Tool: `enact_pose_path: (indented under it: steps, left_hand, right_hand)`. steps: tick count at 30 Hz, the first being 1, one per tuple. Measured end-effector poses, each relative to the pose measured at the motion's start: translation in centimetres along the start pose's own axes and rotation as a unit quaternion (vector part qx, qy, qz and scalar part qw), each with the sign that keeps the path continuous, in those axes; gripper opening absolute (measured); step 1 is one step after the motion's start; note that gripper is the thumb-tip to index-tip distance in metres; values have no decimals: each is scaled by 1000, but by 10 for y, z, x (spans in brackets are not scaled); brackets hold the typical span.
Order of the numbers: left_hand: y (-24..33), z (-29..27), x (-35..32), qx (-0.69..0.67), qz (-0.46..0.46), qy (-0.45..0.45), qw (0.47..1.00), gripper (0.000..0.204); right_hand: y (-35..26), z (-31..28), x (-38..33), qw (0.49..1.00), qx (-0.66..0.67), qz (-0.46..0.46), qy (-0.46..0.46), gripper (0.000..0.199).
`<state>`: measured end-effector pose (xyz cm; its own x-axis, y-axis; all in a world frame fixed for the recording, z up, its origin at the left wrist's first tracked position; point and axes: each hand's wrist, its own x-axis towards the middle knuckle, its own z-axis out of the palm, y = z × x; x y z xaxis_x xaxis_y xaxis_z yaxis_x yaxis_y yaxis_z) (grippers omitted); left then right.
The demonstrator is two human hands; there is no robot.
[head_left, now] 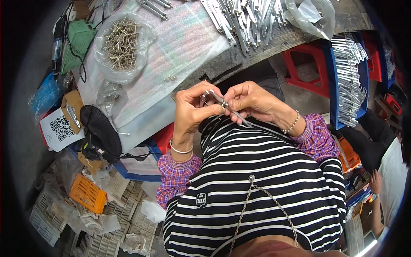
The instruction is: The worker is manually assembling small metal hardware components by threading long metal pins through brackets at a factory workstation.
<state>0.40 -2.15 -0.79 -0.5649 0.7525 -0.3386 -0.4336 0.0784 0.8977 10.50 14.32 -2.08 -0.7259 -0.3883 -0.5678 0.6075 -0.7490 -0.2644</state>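
In front of my striped top I hold a slim silver metal piece [240,118], slanting from upper left to lower right. The fingers of my left hand [195,105] are closed around its upper end, where a small jointed bit shows between thumb and forefinger. My right hand [252,103] pinches it near the middle. The fingers hide part of it, so its exact kind cannot be made out. Beyond my hands, a clear plastic bag [143,40] of small metal pins [122,45] lies open on the foam-covered table [180,38]. Many similar silver metal strips [248,19] are heaped at the table's far edge.
Right of me, a blue crate [330,85] full of silver strips stands by a red stool [306,55]. At left are an electric screwdriver [57,45], a green box [77,45] and a black pouch [100,128]. Another person's arm [376,205] shows at far right.
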Motion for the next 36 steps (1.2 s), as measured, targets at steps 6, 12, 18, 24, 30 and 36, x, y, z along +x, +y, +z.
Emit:
enact_pose_path:
  steps: [6,12,18,24,30,36]
  left_hand:
    - [-1,1,-3,7,-7,6,1000,24]
    - [2,1,-5,-20,-27,-3,999,25]
    - [7,0,-5,29,-59,-33,997,25]
    - [5,3,-7,28,-33,-32,999,25]
    - [-2,1,-8,-29,-20,-8,999,23]
    - [-7,-1,-8,-49,-12,-12,999,24]
  right_hand:
    - [3,-1,0,1000,14,11,-11,11]
    - [4,-1,-1,999,18,25,-20,10]
    - [4,-3,-2,998,10,49,-36,9]
    - [7,-4,0,998,22,47,-46,10]
    - [5,-1,2,1000,0,13,-28,12]
    - [5,1,0,1000,-11,5,-21,17]
